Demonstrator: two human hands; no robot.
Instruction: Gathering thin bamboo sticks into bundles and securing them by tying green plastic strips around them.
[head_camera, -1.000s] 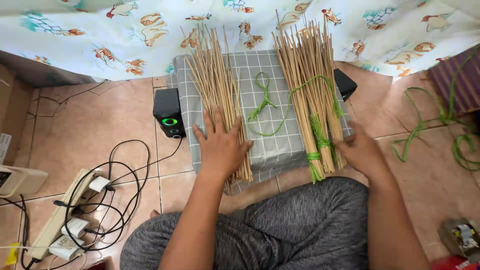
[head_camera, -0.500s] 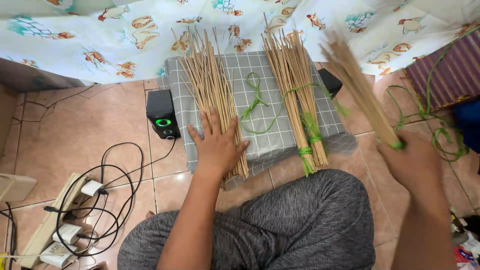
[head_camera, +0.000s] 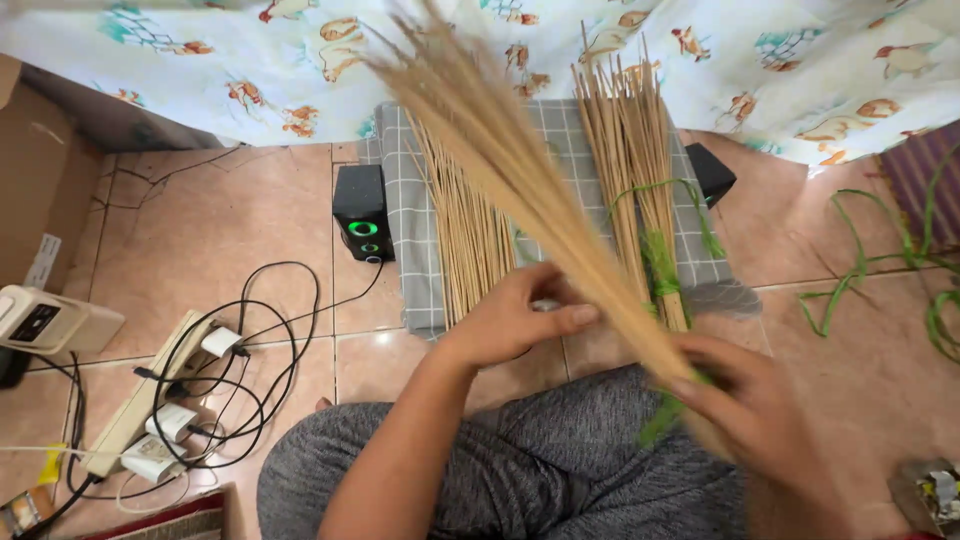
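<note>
Motion-blurred stick bundle (head_camera: 540, 190) held across the lap

Right hand (head_camera: 765, 420), blurred, fingers wrapped round the bundle's green-tied butt; tie partly hidden. Left hand (head_camera: 520, 315) fingers loosely curled against its shaft. Long axis runs diagonally, tips pointing up-left beyond the fingers, over the loose sticks (head_camera: 470, 230) on the checked box (head_camera: 400, 190).

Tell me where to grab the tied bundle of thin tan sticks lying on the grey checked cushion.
Grip the tied bundle of thin tan sticks at its near end, over the green string binding, coming from above. There the sticks are cinched tight; the far ends fan loose.
</note>
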